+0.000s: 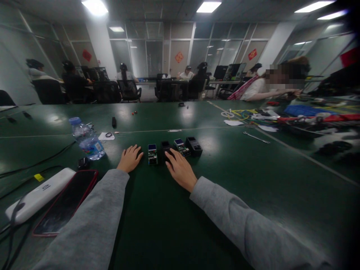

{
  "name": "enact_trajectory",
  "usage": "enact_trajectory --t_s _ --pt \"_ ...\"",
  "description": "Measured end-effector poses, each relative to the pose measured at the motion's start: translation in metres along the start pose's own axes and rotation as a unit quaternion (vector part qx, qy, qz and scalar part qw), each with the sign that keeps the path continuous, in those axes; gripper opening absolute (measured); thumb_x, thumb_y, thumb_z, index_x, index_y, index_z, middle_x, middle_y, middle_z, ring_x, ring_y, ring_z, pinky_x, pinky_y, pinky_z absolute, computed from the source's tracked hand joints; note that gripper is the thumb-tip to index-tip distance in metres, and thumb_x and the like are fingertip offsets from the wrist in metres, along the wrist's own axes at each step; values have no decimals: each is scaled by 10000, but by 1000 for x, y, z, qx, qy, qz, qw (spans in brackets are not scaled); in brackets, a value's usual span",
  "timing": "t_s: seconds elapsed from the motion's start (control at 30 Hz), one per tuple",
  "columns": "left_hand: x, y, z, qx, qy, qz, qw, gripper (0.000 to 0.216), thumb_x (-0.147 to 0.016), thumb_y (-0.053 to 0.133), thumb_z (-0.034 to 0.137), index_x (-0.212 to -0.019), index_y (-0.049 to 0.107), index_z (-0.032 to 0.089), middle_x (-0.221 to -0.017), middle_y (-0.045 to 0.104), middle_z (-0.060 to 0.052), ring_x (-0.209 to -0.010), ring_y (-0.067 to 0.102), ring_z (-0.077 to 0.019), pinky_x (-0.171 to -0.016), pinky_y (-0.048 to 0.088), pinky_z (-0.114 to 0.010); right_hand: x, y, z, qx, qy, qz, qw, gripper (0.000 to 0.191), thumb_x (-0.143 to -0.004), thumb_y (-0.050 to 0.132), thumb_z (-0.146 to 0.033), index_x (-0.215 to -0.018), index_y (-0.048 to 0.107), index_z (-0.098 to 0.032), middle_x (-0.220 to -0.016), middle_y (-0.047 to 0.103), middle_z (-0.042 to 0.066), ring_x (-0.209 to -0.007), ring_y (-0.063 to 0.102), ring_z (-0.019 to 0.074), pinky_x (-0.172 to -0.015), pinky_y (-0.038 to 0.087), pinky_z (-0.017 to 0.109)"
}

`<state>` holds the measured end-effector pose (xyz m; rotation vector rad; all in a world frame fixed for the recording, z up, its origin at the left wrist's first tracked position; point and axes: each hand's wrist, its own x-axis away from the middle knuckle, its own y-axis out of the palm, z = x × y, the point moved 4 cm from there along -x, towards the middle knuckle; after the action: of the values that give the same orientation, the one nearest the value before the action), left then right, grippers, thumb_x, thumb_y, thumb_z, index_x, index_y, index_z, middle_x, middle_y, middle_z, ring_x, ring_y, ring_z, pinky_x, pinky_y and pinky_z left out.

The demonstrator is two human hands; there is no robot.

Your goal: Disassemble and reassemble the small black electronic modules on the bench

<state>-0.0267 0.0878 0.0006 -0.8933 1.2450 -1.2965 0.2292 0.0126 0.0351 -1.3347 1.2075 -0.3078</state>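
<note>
My left hand (131,158) lies flat on the green table, fingers stretched forward, just left of a small circuit board with a screen (152,154). My right hand (180,167) reaches in from the right with its fingers spread, the fingertips over or touching the near part of a black plastic case (165,144). That case is partly hidden by the fingers. A second circuit board with a screen (181,147) sits right of it, slightly turned. At the row's right end is another black case (194,146) with openings in its top.
On the left stand a water bottle (88,140), a white power bank (42,195) and a red-edged phone (67,202), with black cables. A wrench (256,137) lies to the right, before a heap of cables and tools (303,116). A person (261,88) sits across the table.
</note>
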Motion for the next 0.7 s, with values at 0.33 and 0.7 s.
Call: enact_trajectory --t_s 0.33,0.7 --pt "2 -3 2 1 -3 0 1000 538 -982 287 507 -1425 426 235 -1554 356 -79 -1432 310 -275 -1148 256 -528 -1 -12 25 61 64 89 992 414 -985 380 -279 -1321 483 -60 -1410 399 223 -1333 365 328 -1065 396 521" --pt "-1 1 -1 7 1 3 1000 557 -980 274 524 -1427 425 229 -1552 359 -86 -1432 312 -270 -1152 252 -524 6 -5 20 88 55 55 993 443 -982 411 -327 -1340 473 -73 -1380 435 211 -1335 354 339 -1087 346 536"
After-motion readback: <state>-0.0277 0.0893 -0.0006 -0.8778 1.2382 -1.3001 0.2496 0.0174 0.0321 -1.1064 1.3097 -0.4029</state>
